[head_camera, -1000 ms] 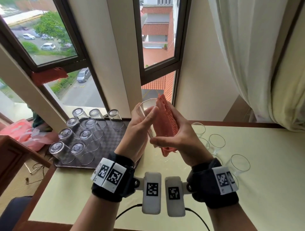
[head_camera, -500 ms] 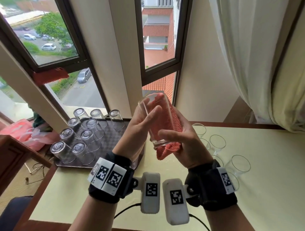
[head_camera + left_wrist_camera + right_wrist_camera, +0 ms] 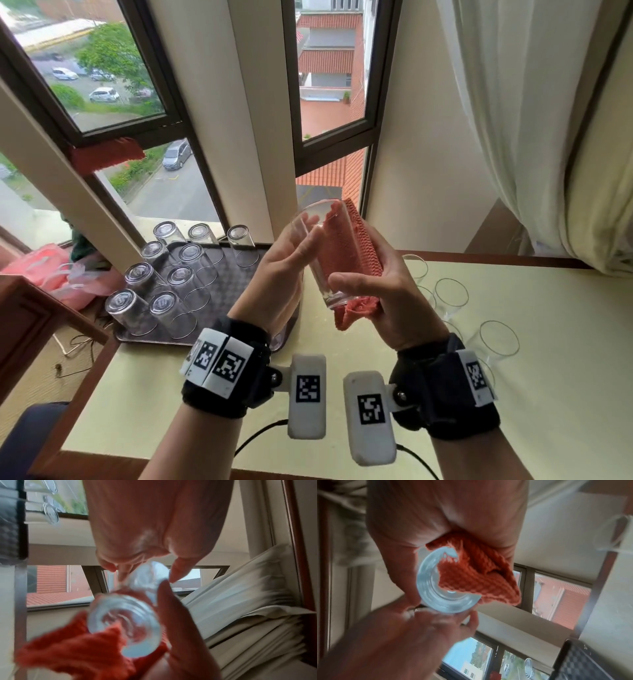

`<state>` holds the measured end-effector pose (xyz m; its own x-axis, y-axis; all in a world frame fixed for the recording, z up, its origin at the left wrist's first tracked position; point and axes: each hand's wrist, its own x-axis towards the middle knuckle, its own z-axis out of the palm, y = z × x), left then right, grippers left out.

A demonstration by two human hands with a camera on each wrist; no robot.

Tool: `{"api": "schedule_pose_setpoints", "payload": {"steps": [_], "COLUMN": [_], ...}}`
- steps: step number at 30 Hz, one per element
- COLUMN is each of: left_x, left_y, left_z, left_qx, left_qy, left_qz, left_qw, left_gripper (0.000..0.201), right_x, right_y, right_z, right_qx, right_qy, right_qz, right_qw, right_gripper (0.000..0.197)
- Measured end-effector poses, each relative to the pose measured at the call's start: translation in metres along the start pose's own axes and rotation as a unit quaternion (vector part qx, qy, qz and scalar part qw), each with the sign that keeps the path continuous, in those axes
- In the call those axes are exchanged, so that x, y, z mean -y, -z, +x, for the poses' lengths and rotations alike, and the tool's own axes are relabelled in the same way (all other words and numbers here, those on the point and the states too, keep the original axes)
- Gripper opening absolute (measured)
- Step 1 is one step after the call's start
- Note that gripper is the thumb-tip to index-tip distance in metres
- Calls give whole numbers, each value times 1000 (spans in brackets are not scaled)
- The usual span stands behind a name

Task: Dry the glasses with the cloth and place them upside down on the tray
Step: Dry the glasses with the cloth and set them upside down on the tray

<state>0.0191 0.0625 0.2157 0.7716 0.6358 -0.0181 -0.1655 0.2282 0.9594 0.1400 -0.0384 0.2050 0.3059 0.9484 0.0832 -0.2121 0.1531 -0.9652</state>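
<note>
Clear glass [image 3: 327, 260] is held up between both hands above the pale tabletop [image 3: 548, 394], mouth up and tilted a little away from the person, thick base toward the wrists. An orange-red knitted cloth [image 3: 349, 246] is wrapped against its right side and bunches out under the base. The right hand [image 3: 387, 301] cups cloth and glass together — thumb curled across the front near the base, fingers behind the cloth. The left hand [image 3: 284, 274] lies against the left wall of the glass with fingers nearly straight, their tips near the rim; it presses rather than wraps.

From the left wrist view the round base of the glass [image 3: 126, 626] faces the lens, blurred, with cloth [image 3: 73, 653] below it and the left fingertips [image 3: 178, 572] around the upper part. The right wrist view shows cloth [image 3: 474, 572] tucked partly over the base [image 3: 443, 588] under the right palm.

Left of the hands a dark patterned tray [image 3: 219, 294] sits on the table's corner by the window [image 3: 329, 85], carrying nine glasses turned upside down [image 3: 150, 281] in rows. To the right, several upright glasses [image 3: 450, 294] stand on the tabletop — partly hidden behind the right forearm. A white curtain [image 3: 513, 120] hangs at the upper right.
</note>
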Motion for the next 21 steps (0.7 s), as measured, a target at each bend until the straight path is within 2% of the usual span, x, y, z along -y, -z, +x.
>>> {"api": "schedule_pose_setpoints", "payload": {"steps": [2, 4, 5, 8, 10, 11, 13, 15, 17, 18, 21], "left_x": [2, 3, 4, 3, 3, 4, 5, 3, 4, 4, 5], "left_y": [1, -1, -3, -5, -4, -4, -4, -10, -12, -12, -7], "left_z": [4, 6, 7, 4, 1, 1, 1, 1, 1, 1, -1], "left_qx": [-34, -20, -15, -6, 25, 25, -16, -38, -31, -35, -1], "left_qy": [3, 11, 12, 12, 4, -1, -16, -31, -33, -31, -16], "left_qz": [-13, 0, 7, 3, -3, -8, -7, 7, 9, 6, 4], "left_qw": [999, 1000, 1000, 1000, 1000, 1000, 1000, 999, 999, 999, 1000], "left_gripper": [83, 90, 90, 92, 86, 77, 56, 45, 49, 51, 59], "right_x": [0, -4, -5, -5, -2, 0, 3, 2, -2, -5, -8], "right_y": [-3, -7, -8, -3, 4, 5, 3, -1, -5, -6, 1], "right_z": [2, 3, 3, 3, 3, 3, 3, 5, 5, 5, 5], "right_qx": [-32, -36, -28, 19, 32, 31, 8, -12, -10, -2, 47], "right_qy": [21, 32, 28, 0, -9, -6, 14, 41, 43, 35, 7], "right_qz": [-57, -90, -84, 14, 55, 52, 10, -42, -67, -61, 5], "right_qw": [998, 995, 996, 1000, 998, 998, 1000, 998, 997, 998, 999], "right_gripper": [92, 106, 107, 92, 90, 90, 87, 92, 103, 102, 85]}}
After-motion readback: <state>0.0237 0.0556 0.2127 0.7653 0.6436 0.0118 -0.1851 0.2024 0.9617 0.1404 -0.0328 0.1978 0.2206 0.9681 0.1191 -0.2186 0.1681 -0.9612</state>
